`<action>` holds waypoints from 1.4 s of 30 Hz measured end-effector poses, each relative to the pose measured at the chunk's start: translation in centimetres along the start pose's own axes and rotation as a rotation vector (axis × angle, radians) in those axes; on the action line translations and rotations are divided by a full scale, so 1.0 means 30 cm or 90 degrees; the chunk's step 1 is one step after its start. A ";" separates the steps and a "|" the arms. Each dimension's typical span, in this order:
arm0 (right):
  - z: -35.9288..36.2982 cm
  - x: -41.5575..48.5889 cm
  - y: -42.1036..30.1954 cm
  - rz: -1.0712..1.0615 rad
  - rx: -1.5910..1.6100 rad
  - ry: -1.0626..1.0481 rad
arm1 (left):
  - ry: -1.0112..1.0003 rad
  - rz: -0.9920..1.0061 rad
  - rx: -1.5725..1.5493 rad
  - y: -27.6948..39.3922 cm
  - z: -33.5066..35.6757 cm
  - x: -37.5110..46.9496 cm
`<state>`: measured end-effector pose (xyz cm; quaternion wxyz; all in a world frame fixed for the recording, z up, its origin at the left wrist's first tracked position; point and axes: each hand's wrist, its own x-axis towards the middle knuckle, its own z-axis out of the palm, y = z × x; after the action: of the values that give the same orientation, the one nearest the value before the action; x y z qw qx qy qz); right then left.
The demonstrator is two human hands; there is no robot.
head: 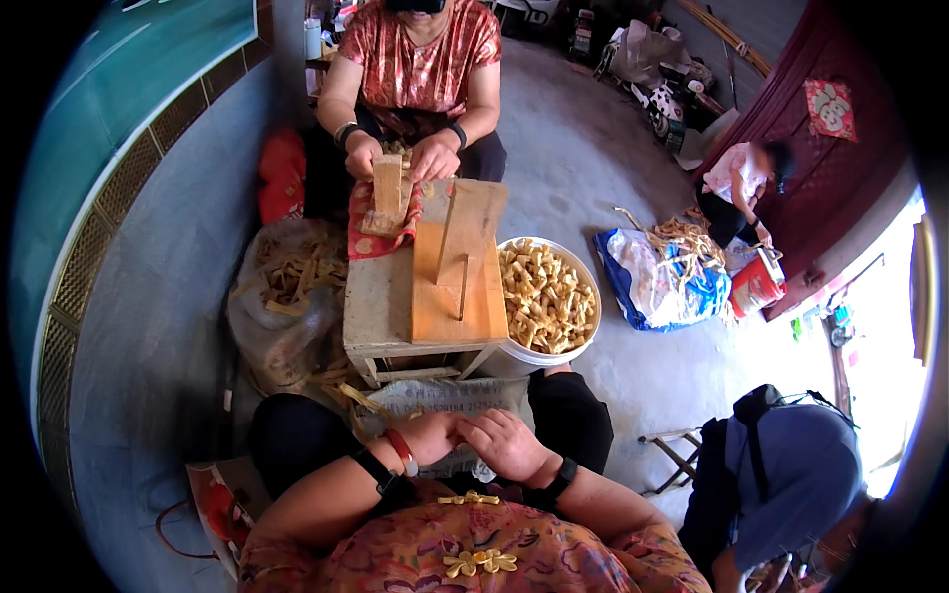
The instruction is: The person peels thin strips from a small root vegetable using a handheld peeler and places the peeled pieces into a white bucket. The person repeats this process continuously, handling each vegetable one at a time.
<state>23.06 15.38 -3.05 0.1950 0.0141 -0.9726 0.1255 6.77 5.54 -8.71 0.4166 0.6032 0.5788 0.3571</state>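
Note:
My left hand [430,437] and my right hand [502,442] meet over my lap, their fingertips together; whether a small thing lies between them cannot be told. Below them a printed woven sack [445,393] spreads across my lap. Beyond stands a low table [378,311], bearing a wooden board [474,315] with an upright wooden plate [471,230] and a thin upright piece. A white bucket [591,326] at its right side is full of small folded, tan knot-like pieces [545,296]. Tan dried strips [300,274] fill a plastic sack [270,341] at the left.
Across the table a person [419,67] handles something behind another wooden stand [388,185] on a red cloth [363,241]. Farther right, another person [738,178] sits by strips on a blue-and-white bag [637,296] and a red bucket [756,285]. A third person [793,467] bends over at lower right, near a folding stool [675,452].

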 end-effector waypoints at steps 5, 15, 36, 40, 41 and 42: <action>-0.068 -0.003 0.029 0.018 0.019 0.023 | -0.053 -0.039 -0.333 0.032 -0.043 -0.023; -0.184 0.003 0.093 0.074 -0.077 0.082 | -0.044 -0.131 -0.444 0.027 -0.067 -0.040; 0.021 -0.048 -0.055 0.129 0.147 0.076 | -0.061 0.140 -0.226 0.041 0.006 -0.057; 0.055 -0.049 -0.045 0.550 0.674 0.173 | -0.137 -0.008 -0.394 0.029 -0.022 -0.033; 0.059 -0.053 -0.021 0.655 0.918 0.164 | -0.017 0.143 -0.299 0.030 -0.002 -0.024; 0.085 -0.079 0.013 0.700 1.020 0.148 | 0.044 0.165 -0.178 0.034 0.004 -0.023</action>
<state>24.25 15.08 -6.32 0.1367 -0.3252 -0.4450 0.8231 7.24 4.85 -7.79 0.4268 0.5963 0.4547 0.5055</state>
